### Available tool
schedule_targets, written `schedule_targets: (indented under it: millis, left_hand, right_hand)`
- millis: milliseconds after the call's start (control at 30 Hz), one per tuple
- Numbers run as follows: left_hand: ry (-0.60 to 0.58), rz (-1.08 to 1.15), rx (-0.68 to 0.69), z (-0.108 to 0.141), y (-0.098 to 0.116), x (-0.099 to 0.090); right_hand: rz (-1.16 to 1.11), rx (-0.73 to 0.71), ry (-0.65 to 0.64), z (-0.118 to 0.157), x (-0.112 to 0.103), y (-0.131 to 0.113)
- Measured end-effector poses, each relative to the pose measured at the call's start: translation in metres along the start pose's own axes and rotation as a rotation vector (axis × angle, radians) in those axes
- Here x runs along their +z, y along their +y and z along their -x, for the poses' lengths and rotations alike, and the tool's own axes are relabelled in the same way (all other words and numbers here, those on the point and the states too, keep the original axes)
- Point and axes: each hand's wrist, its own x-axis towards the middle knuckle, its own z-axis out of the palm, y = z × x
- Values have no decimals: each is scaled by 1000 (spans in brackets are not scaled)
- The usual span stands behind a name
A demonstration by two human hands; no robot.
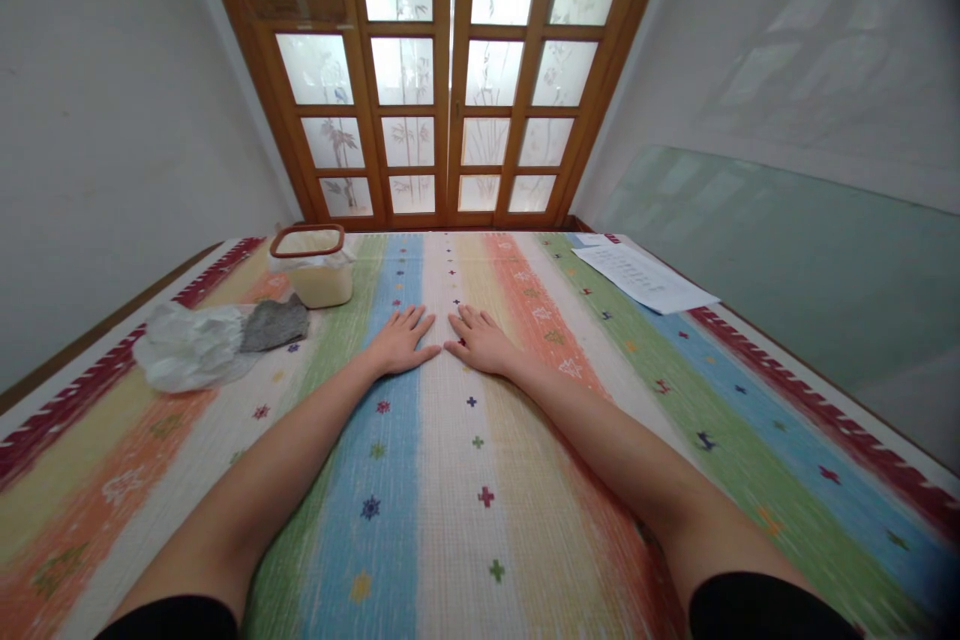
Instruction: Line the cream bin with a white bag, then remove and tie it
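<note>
My left hand [399,340] lies palm down on the striped tablecloth [457,520], fingers spread over the blue and white stripes. Beside it, my right hand [481,340] rests flat in the same way on the white and yellow stripes. The two thumbs point at each other with a narrow gap between them. Neither hand holds anything. To the left of my left hand are a grey cloth [275,324], a crumpled white plastic bag [191,345] and a cream bin [321,282] with a brown rim and a liner.
Printed paper sheets [643,276] lie at the table's far right. Beyond the far edge stand wooden doors [450,120] with frosted panes. A greenish board [787,260] leans along the right wall, and a plain wall [112,100] rises on the left.
</note>
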Motion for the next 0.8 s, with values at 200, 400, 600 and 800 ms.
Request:
schedule_targets:
  millis: [200, 400, 600, 800]
  left_hand:
    - [-33, -11, 16, 1, 0, 0]
    - [-29, -20, 17, 3, 1, 0]
    - [1, -16, 20, 3, 1, -1]
    - [36, -2, 32, 5, -2, 1]
  right_hand:
    - [-8, -152, -16, 2, 2, 1]
    - [-10, -147, -20, 0, 3, 0]
    - [-31, -158, 4, 0, 2, 1]
    - [-40, -142, 51, 1, 3, 1]
